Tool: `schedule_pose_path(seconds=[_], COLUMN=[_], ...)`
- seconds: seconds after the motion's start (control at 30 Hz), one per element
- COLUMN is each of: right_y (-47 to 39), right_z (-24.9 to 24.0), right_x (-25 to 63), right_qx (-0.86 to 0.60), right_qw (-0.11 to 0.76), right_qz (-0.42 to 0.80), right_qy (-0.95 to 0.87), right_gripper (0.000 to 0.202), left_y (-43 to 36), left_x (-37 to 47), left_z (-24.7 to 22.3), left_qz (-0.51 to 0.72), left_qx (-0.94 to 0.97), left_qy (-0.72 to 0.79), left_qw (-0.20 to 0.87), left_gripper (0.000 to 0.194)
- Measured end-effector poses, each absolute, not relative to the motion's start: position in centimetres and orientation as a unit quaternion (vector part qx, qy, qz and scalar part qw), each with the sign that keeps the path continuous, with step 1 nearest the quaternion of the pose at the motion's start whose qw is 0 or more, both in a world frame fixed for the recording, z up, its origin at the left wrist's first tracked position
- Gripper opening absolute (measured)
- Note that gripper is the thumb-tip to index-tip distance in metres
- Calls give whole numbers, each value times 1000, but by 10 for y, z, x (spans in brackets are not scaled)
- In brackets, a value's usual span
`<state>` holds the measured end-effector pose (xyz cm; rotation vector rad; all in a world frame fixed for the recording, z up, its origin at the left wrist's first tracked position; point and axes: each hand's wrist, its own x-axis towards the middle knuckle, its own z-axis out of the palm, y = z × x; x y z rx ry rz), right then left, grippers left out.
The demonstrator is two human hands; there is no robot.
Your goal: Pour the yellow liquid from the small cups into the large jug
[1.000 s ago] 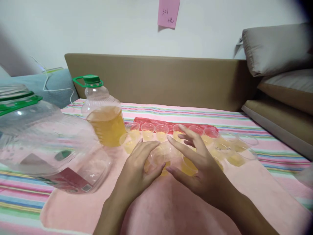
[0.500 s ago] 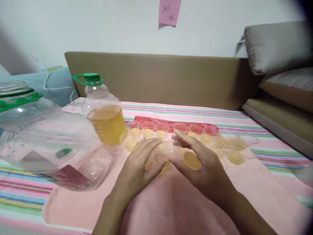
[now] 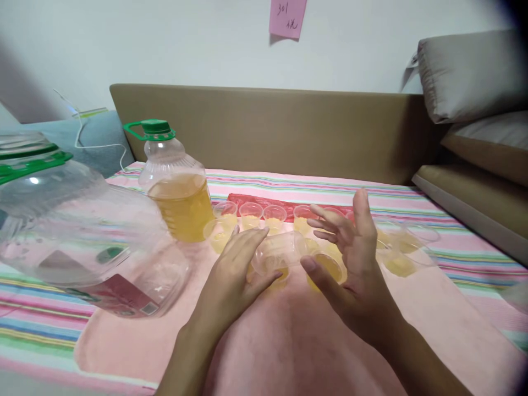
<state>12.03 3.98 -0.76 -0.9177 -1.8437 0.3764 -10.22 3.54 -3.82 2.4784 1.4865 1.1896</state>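
Observation:
A clear plastic cup (image 3: 284, 248) lies on its side over the front cups, between my hands. My left hand (image 3: 237, 269) is at its left end, fingers apart and curved beside it; whether they touch it I cannot tell. To the right, my right hand (image 3: 350, 258) is raised with spread fingers and holds nothing. Below it stands a cup of yellow liquid (image 3: 328, 272). Several more clear cups with yellow liquid stand in rows, among them a back-row cup (image 3: 251, 215) and a cup at the right (image 3: 399, 265).
A big jug of yellow liquid (image 3: 181, 206) with a green cap stands behind left. Nearer, a large clear jug (image 3: 82, 220) fills the left side. Red plastic (image 3: 264, 200) lies behind the cups. Cushions (image 3: 474, 77) are piled at the right.
My right hand has moved right, away from the tipped cup, and its fingers have spread and lifted. The tipped cup's right end has risen a little. My left hand has hardly moved.

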Motion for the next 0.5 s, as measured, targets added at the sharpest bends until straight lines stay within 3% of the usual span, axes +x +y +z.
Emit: schedule_pose_path(seconds=[0.13,0.23,0.33,0.43,0.5], right_y=[39,38,36,36,36], right_z=[-7,-7,-7,-6,-5], right_x=[122,122,121,122,122], right_qx=[-386,-395,-395,-397,-394], right_qw=[432,449,430,451,437], right_qz=[114,125,132,148,136], right_qy=[-807,-792,-801,-785,-797], right_gripper=[63,72,64,77,68], left_y=[35,36,37,36,36], left_x=[-102,-101,-101,-101,-101], left_z=[-39,-38,-37,-37,-37], left_qz=[383,382,381,383,380], left_qx=[797,798,800,799,800], left_qy=[467,465,463,463,464], left_qw=[7,9,12,10,8], left_gripper=[58,57,58,59,59])
